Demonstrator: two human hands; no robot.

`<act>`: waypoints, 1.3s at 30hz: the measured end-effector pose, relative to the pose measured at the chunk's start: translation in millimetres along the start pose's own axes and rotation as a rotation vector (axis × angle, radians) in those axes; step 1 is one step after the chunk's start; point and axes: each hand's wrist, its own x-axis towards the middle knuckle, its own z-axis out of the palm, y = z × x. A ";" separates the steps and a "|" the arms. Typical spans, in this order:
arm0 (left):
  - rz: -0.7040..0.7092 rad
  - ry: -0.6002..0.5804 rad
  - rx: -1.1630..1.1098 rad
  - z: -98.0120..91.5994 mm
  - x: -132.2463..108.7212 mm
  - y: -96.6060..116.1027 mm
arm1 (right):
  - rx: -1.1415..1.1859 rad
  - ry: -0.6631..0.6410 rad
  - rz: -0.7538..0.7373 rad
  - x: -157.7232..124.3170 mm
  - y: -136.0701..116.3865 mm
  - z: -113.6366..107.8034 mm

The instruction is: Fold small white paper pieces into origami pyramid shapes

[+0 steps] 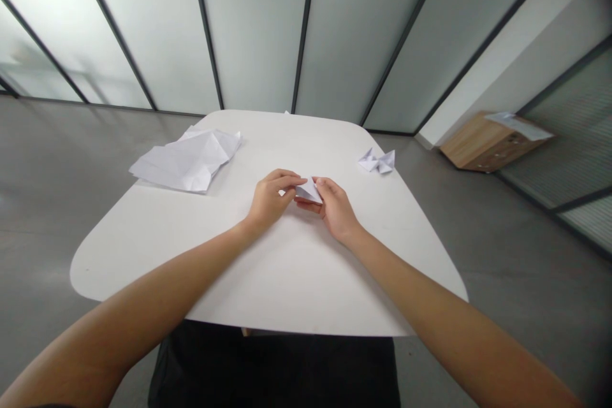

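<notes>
A small folded white paper piece [308, 190] sits between both hands near the middle of the white table [287, 280]. My left hand [271, 199] pinches its left edge with curled fingers. My right hand [333, 207] grips its right side, thumb on top and fingers under it. The paper is held just above the tabletop; its lower part is hidden by my fingers.
A stack of creased white paper sheets [189, 159] lies at the table's far left. A finished folded paper figure [378, 161] rests at the far right edge. A wooden cabinet [488, 140] stands on the floor to the right, glass partition walls behind.
</notes>
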 end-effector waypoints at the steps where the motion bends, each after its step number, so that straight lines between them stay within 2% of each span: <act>1: 0.024 -0.004 0.020 -1.2 0.4 -1.2 | 0.023 -0.013 0.014 -0.6 -1.1 0.1; 6: 0.127 -0.158 0.099 -7.3 1.0 -5.2 | 0.034 0.009 0.007 0.0 -1.0 -3.3; 8: 0.127 -0.201 0.098 -8.4 1.5 -5.8 | 0.008 0.017 0.001 1.6 1.0 -5.6; 14: -0.072 -0.132 -0.088 -6.6 3.3 -9.4 | -0.079 -0.036 -0.020 1.7 0.9 -6.5; 18: -0.136 -0.131 -0.129 -6.3 3.5 -6.9 | -0.083 -0.030 -0.049 1.6 -0.4 -7.2; 27: -0.209 -0.125 -0.176 -6.0 5.3 -3.6 | -0.205 -0.009 -0.029 6.6 4.2 -15.7; 33: -0.204 -0.128 -0.218 -7.0 5.7 -4.6 | -0.133 0.002 -0.046 6.2 2.7 -14.0; 39: -0.159 -0.161 -0.299 -5.2 5.8 -8.5 | -0.075 0.076 -0.049 7.3 5.2 -14.8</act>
